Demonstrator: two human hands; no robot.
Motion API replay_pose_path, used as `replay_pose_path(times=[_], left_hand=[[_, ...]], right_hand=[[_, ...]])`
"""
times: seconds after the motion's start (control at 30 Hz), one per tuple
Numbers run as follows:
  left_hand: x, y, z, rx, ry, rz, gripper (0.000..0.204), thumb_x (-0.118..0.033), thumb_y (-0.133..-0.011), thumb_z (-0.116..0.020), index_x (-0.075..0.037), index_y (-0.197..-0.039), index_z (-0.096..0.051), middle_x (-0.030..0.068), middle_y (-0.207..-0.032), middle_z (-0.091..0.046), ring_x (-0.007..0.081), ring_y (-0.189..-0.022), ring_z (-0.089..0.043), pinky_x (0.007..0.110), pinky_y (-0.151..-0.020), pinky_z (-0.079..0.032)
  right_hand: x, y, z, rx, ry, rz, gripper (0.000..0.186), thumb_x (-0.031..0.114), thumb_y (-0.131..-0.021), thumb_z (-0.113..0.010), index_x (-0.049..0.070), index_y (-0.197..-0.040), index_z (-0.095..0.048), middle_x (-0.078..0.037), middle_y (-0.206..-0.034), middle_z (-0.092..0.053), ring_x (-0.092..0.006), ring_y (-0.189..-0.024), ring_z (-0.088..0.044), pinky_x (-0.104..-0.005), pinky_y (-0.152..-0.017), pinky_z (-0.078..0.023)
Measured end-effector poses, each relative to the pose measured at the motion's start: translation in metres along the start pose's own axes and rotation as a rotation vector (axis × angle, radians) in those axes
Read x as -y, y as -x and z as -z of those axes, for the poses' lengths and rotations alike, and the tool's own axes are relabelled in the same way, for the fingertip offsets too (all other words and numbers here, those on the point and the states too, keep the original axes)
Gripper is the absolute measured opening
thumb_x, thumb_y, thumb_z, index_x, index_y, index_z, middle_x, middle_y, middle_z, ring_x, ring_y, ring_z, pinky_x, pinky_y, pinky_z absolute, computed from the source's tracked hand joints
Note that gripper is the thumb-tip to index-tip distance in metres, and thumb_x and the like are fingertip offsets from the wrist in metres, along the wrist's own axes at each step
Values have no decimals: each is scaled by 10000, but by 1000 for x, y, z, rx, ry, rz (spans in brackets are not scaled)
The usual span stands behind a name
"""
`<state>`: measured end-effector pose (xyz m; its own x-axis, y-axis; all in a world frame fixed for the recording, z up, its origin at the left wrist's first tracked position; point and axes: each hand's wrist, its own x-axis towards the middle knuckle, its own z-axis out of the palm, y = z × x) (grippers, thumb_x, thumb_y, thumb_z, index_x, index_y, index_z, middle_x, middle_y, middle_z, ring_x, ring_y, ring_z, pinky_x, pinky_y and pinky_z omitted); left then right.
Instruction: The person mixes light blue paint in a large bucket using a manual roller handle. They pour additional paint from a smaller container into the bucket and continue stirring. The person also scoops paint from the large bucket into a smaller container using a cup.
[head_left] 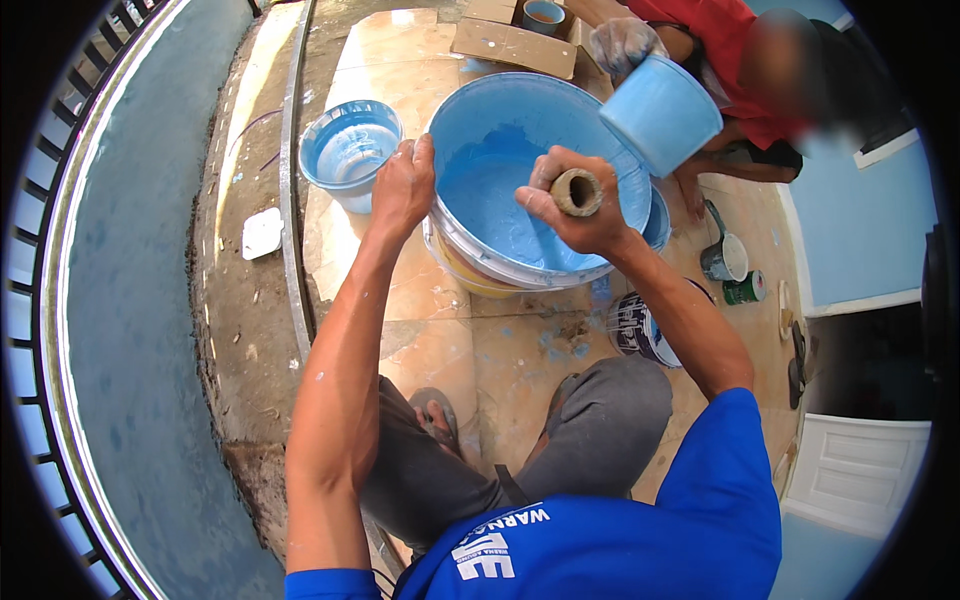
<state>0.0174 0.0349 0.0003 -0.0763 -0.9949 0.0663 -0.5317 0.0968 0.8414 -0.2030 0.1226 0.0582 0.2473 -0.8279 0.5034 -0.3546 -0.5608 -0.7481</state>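
**While Two People Are Working Over One Bucket, Spilled Paint Is Posing a Risk**

While a person in a blue shirt is leaning over a large round plastic bucket with a blue-coated inner wall (pixel 470 120), light-blue liquid paint (pixel 480 205) is lying inside it. The left hand (pixel 404 188) is gripping the bucket's left rim, fingers bent over the edge. The right hand (pixel 600 225) is wrapping its fingers around a hollow tan tube (pixel 560 193), whose lower end is apparently reaching into the paint.

Near that fist, a co-worker's paint-smeared hand (pixel 628 45) is holding a light-blue cylindrical plastic container (pixel 660 115), tilted by the right rim; I am not able to tell whether anything is running out.

From where I am standing, crowding is looking like the main danger: the container could be knocking the right forearm and splashing paint. A hard pull on the left rim could be tipping the bucket across the tan tiled floor (pixel 430 350), and wet fingers could be losing the tube.
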Motion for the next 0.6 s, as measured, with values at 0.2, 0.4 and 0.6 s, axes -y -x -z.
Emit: replay_pose_path(times=[0.2,0.4,0.6], left_hand=[[-2,2,5,65,36,42,605,-450,-1078,-350,64,-1142,-662,357,-1112,-678,527,-1112,-621,531,-978,-450],[1,0,4,75,69,18,634,-457,-1078,-330,67,-1264,-634,346,-1211,-665,490,-1178,-619,501,-1019,-440],[6,-1,3,63,95,12,645,-477,-1090,-342,63,-1289,-633,308,-1177,-696,416,-1124,-655,477,-965,-477]], right_hand=[[20,8,-21,83,35,-135,276,142,-843,-823,51,-759,-576,-46,-597,-525,-95,-589,-427,-316,-537,-403],[39,-2,-31,-110,-183,-156,255,136,-832,-815,39,-777,-585,-22,-662,-542,-84,-659,-453,-315,-600,-427],[26,-4,-46,-351,-277,12,208,82,-882,-782,82,-781,-600,20,-632,-584,-63,-568,-529,-261,-538,-421]])
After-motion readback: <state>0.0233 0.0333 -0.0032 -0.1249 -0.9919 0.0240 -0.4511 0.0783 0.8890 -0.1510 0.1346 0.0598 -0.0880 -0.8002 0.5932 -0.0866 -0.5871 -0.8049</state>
